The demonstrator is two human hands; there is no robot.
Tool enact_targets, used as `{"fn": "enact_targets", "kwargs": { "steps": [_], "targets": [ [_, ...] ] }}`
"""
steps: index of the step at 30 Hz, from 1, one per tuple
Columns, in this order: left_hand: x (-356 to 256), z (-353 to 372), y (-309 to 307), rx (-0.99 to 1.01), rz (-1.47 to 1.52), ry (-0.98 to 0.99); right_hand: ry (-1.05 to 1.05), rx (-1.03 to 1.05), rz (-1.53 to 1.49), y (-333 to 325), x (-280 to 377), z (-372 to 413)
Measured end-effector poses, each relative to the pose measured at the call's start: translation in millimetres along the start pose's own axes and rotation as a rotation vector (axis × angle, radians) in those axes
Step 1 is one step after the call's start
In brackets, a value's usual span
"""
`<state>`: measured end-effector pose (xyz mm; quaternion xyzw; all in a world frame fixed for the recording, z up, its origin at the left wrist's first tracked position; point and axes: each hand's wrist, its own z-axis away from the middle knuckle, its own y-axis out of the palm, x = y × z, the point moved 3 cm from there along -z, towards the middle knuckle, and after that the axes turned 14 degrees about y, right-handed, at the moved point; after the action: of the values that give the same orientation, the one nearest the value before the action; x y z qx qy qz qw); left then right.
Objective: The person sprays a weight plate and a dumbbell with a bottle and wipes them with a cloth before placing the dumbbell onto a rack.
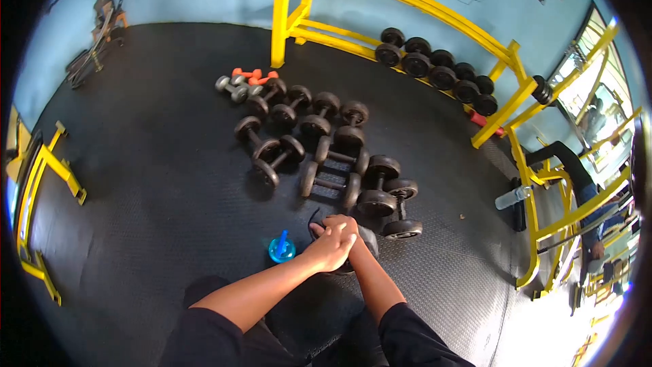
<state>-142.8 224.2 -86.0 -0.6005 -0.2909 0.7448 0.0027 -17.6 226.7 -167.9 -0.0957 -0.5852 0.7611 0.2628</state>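
Note:
My left hand lies across my right hand, and the two are clasped together in front of me, with no object visible in either. Under and beside them is a dark grey and black item, mostly covered by my hands and wrists. A blue bottle with a blue spout stands on the floor just left of my hands. Beyond my hands, several black dumbbells lie in rows on the floor.
Small orange and grey dumbbells lie farther off. A yellow rack holds more black dumbbells. Yellow frames stand at left and right, with a clear bottle. A person's leg shows at right.

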Motion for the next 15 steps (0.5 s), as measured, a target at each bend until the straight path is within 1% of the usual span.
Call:
{"fn": "enact_targets", "kwargs": {
  "steps": [2,3,4,6,7,9,10,11,12,13,14,15],
  "targets": [
    [-25.5,7.5,-12.0,0.105,-0.25,-0.039,-0.135,0.079,0.097,13.4,4.8,-8.0],
    [-7.8,3.8,-4.2,0.016,-0.189,-0.05,-0.207,0.118,0.141,20.4,7.0,-10.7],
    [-15.8,9.0,-9.4,0.03,-0.178,-0.136,-0.28,0.159,0.181,29.5,11.6,-11.4],
    [-3.4,8.6,-2.0,-0.022,-0.233,-0.154,-0.417,0.228,0.273,40.0,15.7,-15.9],
    [0.0,9.6,0.2,-0.045,-0.264,-0.112,-0.429,0.239,0.274,32.6,17.5,-16.2],
    [4.7,7.3,2.7,-0.084,-0.245,-0.112,-0.355,0.36,0.212,13.4,13.0,-20.2],
    [5.2,6.4,0.4,-0.123,-0.233,-0.103,-0.363,0.363,0.221,17.7,2.4,-28.8],
    [-7.8,9.7,-11.2,-0.043,-0.186,-0.127,-0.345,0.385,0.149,32.5,-14.3,-45.3],
    [-6.7,11.6,-13.0,-0.057,-0.181,-0.136,-0.283,0.411,-0.042,29.6,-25.9,-44.8],
    [-7.2,12.6,-12.4,-0.058,-0.186,-0.109,-0.228,0.431,-0.237,26.1,-37.3,-43.9],
    [-8.1,14.4,-10.7,-0.055,-0.187,-0.08,-0.113,0.448,-0.548,10.5,-50.8,-28.8],
    [-12.0,16.1,-12.4,0.016,-0.192,-0.12,-0.008,0.566,-0.737,5.9,-62.8,-17.3]
  ]
}}
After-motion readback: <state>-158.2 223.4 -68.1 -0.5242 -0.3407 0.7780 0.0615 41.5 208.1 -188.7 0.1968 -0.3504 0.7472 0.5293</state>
